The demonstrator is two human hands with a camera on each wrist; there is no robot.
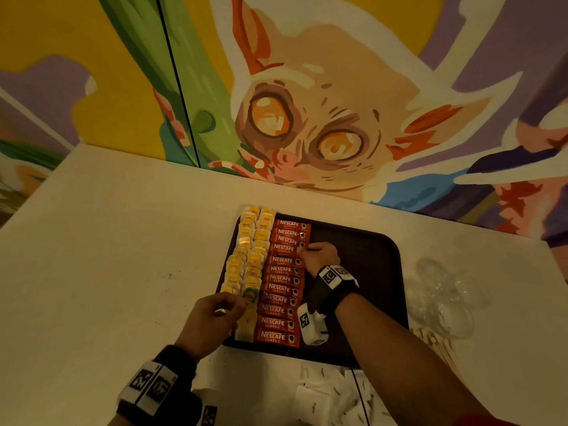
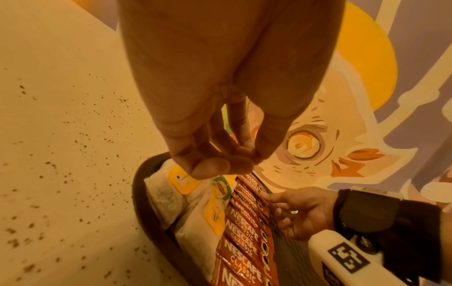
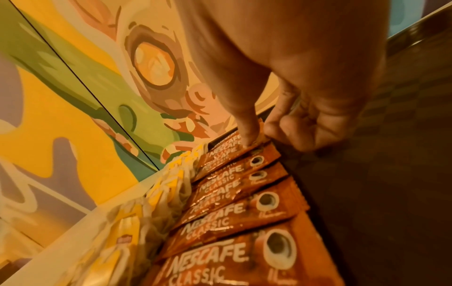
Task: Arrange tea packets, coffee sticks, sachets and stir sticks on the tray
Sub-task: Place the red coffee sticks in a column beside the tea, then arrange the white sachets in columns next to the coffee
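A dark brown tray [image 1: 368, 250] lies on the beige table. Along its left side run two columns of yellow-tagged tea packets [image 1: 246, 259], and next to them a column of red Nescafe coffee sticks [image 1: 282, 287]. My right hand [image 1: 304, 248] pinches the right end of one coffee stick [image 3: 234, 152] near the far end of the column, thumb on top and fingers curled beside it. My left hand [image 1: 238, 304] hovers at the near tea packets [image 2: 195, 193], its fingertips [image 2: 229, 162] bunched together with nothing showing between them.
White sachets [image 1: 325, 392] lie in a heap at the table's near edge. Wooden stir sticks [image 1: 436, 342] and clear plastic wrappers [image 1: 445, 296] lie right of the tray. Dark crumbs [image 1: 169, 276] speckle the table to the left. A painted wall stands right behind.
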